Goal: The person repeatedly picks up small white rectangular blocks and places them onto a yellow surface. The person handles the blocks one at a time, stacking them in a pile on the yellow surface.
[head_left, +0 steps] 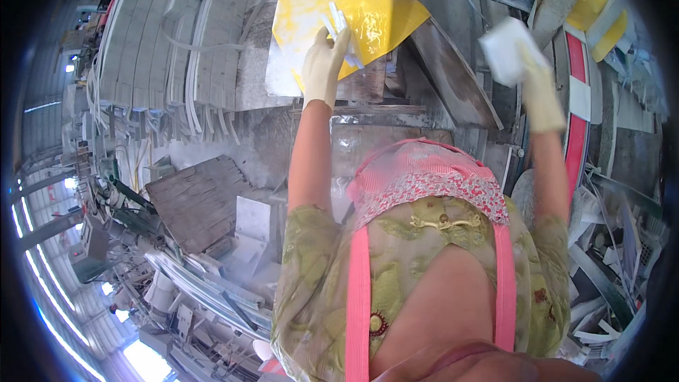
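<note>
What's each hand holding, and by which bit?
The left hand holds thin white strips around their middle; the right hand holds a blurred white block by its right side.

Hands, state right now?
Left hand: closed, holding thin pale pieces.
Right hand: motion-blurred, closed on a white block.

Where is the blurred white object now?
In the head view, the white object is upper right, in the right hand, left of the red-and-white bar.
</note>
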{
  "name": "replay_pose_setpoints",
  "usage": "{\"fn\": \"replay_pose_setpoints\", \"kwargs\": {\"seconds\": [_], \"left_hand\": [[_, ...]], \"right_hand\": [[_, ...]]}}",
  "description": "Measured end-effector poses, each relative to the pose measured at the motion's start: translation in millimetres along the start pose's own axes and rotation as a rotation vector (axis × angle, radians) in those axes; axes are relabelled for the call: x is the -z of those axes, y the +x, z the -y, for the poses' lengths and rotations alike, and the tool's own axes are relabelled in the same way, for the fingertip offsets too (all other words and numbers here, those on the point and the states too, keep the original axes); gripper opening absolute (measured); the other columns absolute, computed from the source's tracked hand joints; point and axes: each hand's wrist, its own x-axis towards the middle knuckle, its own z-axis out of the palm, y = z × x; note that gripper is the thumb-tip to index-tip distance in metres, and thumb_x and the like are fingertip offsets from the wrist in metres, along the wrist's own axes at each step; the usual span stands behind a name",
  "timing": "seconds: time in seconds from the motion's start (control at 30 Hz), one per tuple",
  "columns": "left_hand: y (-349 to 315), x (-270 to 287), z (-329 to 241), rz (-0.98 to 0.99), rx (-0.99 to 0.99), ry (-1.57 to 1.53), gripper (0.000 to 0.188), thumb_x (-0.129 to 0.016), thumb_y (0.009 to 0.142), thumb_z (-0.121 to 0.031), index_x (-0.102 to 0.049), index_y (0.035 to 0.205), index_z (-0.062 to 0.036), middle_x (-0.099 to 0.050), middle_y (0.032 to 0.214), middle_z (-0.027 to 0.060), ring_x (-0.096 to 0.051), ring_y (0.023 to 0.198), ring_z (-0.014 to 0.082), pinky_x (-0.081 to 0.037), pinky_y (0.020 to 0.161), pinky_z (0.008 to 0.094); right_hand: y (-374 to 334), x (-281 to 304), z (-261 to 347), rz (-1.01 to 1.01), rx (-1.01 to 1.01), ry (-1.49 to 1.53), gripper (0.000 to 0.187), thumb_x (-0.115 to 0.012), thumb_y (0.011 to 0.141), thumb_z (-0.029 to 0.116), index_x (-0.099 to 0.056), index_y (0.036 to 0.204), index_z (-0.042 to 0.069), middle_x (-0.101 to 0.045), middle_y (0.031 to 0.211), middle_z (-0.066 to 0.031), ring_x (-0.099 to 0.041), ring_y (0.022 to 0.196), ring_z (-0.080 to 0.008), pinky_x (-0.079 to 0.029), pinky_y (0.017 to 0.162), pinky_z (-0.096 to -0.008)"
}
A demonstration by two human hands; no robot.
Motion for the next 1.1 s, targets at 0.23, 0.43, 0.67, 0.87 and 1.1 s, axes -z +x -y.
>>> {"fn": "replay_pose_setpoints", "kwargs": {"seconds": [0.23, 0.43, 0.67, 0.87, 1.1], "left_hand": [[37.5, -4.7, 37.1, 0.054, -0.085, -0.282, 0.057, -0.058, 0.096, -0.043, -0.058, 0.134, -0.0005, -0.066, 0.123, 0.0196, -0.064, 0.112, 0.0307, -0.047, 0.097, 0.0379], [45.6, -13.6, 5.9, 0.105, 0.052, -0.524, 0.074, -0.075, 0.087, -0.032, -0.043, 0.137, 0.0118, -0.060, 0.124, 0.0176, -0.061, 0.113, 0.0248, -0.049, 0.095, 0.0373], [31.9, -33.2, -8.2, -0.143, 0.060, -0.200, 0.079, -0.076, 0.080, -0.035, -0.045, 0.139, 0.0069, -0.060, 0.128, 0.0215, -0.061, 0.116, 0.0299, -0.051, 0.093, 0.0379], [37.6, -39.3, -3.5, -0.119, 0.111, -0.380, 0.077, -0.076, 0.081, -0.029, -0.043, 0.145, 0.0006, -0.059, 0.132, 0.0211, -0.061, 0.115, 0.0324, -0.052, 0.093, 0.0423], [37.5, -41.5, 2.5, -0.069, 0.100, -0.383, 0.088, -0.073, 0.087, -0.030, -0.028, 0.153, 0.0075, -0.053, 0.138, 0.0273, -0.062, 0.116, 0.0332, -0.054, 0.093, 0.0421]], "right_hand": [[23.5, -290.3, 43.6, 0.070, -0.091, 0.572, 0.035, -0.063, 0.100, 0.033, -0.065, 0.120, 0.006, -0.067, 0.103, -0.0004, -0.060, 0.090, -0.0114, -0.050, 0.080, -0.0291], [23.8, -304.6, 41.1, 0.320, 0.108, 0.267, 0.064, -0.056, 0.101, 0.045, -0.041, 0.150, 0.006, -0.056, 0.138, -0.0126, -0.050, 0.128, -0.0184, -0.040, 0.106, -0.0347], [24.8, -199.8, 32.9, 0.588, 0.164, -0.067, 0.061, -0.059, 0.099, 0.044, -0.050, 0.145, 0.005, -0.050, 0.149, -0.0151, -0.044, 0.140, -0.0259, -0.035, 0.115, -0.0374], [-23.5, 36.4, -23.2, -0.219, 0.005, -0.431, 0.036, -0.062, 0.091, 0.016, -0.067, 0.126, 0.007, -0.066, 0.130, -0.0148, -0.059, 0.124, -0.0278, -0.043, 0.108, -0.0380], [-123.3, 192.6, -14.0, -0.087, -0.038, -1.381, 0.074, -0.071, 0.077, 0.010, -0.045, 0.146, 0.005, -0.045, 0.151, -0.0167, -0.039, 0.143, -0.0324, -0.032, 0.117, -0.0436]]}}
